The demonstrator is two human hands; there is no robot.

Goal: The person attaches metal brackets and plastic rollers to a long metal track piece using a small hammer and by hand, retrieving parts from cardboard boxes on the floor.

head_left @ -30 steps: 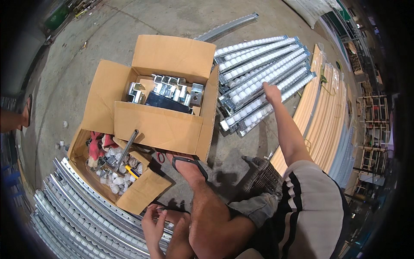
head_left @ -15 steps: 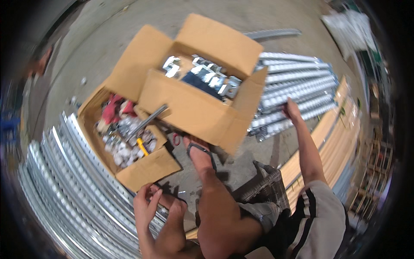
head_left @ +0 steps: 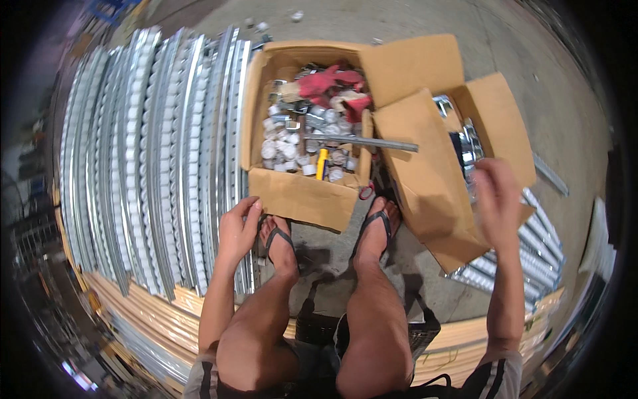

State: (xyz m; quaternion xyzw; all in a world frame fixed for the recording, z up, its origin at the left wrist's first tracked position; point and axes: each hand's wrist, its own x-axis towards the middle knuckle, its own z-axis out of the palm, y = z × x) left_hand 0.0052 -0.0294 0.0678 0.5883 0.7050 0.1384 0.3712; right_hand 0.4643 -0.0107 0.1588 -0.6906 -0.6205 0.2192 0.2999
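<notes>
My left hand (head_left: 239, 229) hovers beside the front flap of the left cardboard box (head_left: 302, 196), next to the stacked metal rails (head_left: 179, 166). Its fingers are loosely bent and apart, with nothing visible in them. My right hand (head_left: 495, 203), smeared by motion, is over the near right side of the other open cardboard box (head_left: 419, 166). Whether it holds anything cannot be made out. Inside that box lie shiny metal brackets (head_left: 470, 143). The left box holds small white pieces (head_left: 284, 147), red gloves (head_left: 325, 83) and a yellow-handled tool (head_left: 322, 164). A slim metal bar (head_left: 372, 141) lies across both boxes.
More metal rails (head_left: 538, 243) lie on the floor at the right, partly under the right box. Wrapped tan lengths (head_left: 149, 312) run behind my legs. A red ring-shaped handle (head_left: 366, 191) shows between the boxes. My sandalled feet (head_left: 375, 233) stand close to them.
The view has swung round to the right rails' opposite side, bringing the left rails fully in. My right hand has come from the right-hand rails to the right box; my left stays near the flap.
</notes>
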